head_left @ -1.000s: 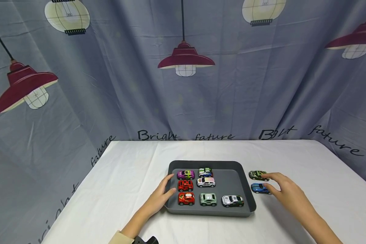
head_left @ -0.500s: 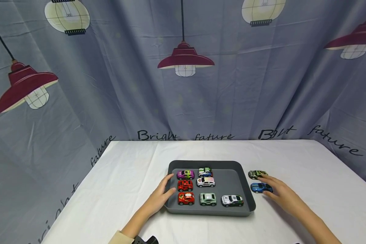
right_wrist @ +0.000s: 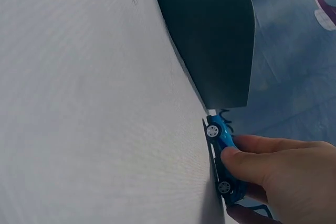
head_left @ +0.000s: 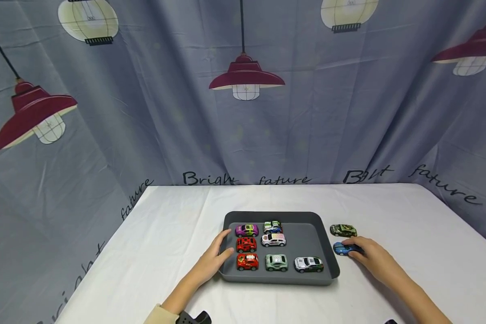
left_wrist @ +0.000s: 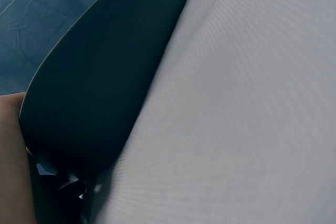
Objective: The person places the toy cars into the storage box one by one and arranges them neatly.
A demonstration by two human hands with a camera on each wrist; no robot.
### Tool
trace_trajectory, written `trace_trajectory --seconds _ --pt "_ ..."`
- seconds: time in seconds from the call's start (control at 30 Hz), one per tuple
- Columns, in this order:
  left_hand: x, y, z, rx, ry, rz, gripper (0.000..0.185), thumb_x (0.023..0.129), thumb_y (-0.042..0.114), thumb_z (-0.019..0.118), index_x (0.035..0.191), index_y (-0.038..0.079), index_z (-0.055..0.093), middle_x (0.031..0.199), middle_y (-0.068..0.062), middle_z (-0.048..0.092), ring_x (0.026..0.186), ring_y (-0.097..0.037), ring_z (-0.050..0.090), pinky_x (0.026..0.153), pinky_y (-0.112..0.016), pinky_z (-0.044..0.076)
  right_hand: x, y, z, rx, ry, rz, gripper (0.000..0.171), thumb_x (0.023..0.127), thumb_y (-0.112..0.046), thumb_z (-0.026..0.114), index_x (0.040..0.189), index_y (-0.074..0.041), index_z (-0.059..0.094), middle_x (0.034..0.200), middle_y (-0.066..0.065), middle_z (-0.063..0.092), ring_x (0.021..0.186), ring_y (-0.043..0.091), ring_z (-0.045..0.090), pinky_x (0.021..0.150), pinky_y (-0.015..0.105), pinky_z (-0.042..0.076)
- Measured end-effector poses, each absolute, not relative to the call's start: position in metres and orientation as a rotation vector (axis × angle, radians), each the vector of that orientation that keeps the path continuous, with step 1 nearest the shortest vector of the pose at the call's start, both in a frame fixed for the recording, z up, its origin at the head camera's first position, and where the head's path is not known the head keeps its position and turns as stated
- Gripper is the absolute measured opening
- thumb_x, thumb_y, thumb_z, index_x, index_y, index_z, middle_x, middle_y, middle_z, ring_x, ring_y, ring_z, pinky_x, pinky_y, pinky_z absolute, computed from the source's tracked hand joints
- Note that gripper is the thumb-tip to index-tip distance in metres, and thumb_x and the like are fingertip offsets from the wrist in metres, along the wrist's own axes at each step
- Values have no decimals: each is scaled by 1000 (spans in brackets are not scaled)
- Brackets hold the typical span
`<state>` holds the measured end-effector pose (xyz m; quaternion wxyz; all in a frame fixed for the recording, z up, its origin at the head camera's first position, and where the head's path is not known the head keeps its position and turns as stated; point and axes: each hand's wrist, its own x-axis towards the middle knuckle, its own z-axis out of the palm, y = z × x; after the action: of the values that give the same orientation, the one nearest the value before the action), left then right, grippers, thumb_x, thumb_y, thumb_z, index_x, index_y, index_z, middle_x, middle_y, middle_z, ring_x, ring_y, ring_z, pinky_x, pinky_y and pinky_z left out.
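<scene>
In the head view, my right hand (head_left: pixel 374 258) pinches a blue toy car (head_left: pixel 342 248) on the white table, right of a grey tray (head_left: pixel 308 234). The right wrist view shows the thumb on one side of that blue car (right_wrist: pixel 223 135) and fingers on the other; its wheels are at the tabletop. Just behind it stands a camouflage-green toy car (head_left: pixel 343 230), apart from the hand. My left hand (head_left: pixel 208 263) rests at the tray's left rim, thumb and forefinger extended and spread over the edge. Some left fingers are hidden. In the left wrist view, the tray's dark outer wall (left_wrist: pixel 105 72) shows.
Several toy cars stand in the tray, among them a purple one (head_left: pixel 246 230), two red ones, a pale green one (head_left: pixel 276 262) and a silver one (head_left: pixel 308 264) at the front right. A printed grey curtain (head_left: pixel 186 112) hangs behind the table (head_left: pixel 178 216).
My right hand has moved from above the camouflage-green and blue cars down toward the nearer blue car and now grips it. The left hand and tray stay put.
</scene>
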<state>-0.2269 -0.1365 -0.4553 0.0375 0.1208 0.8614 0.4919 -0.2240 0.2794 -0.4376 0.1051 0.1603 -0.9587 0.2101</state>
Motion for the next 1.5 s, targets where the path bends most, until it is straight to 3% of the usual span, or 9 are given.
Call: trace_trajectory --seconds 0.37,0.67,0.9,1.5 --pt "-227 -136 -453 353 2632 1509 58 92 36 49 143 18 26 150 -14 21 138 -36 20 107 -60 18 -217 275 -410 436 -2702 593 24 81 -10 66 104 -6 65 104 20 64 98 41 57 79 56 44" --pt "-228 -136 -452 364 2648 1515 56 92 32 50 142 18 28 149 -15 22 137 -37 20 106 -60 19 -216 254 -385 545 -2553 538 23 80 -10 66 103 -11 66 100 6 68 90 27 59 76 43 47" --pt "-227 -136 -452 362 2637 1533 57 92 31 51 142 18 27 149 -16 22 137 -38 20 106 -61 19 -218 226 -374 582 -2611 626 26 81 -9 65 107 -11 65 105 8 66 99 30 58 82 47 47" --pt "-227 -137 -454 381 2626 1519 58 92 34 48 143 16 26 150 -16 21 138 -37 19 107 -61 17 -241 182 -408 614 -2822 542 24 79 -8 67 102 -9 65 107 9 65 103 30 59 88 45 47"
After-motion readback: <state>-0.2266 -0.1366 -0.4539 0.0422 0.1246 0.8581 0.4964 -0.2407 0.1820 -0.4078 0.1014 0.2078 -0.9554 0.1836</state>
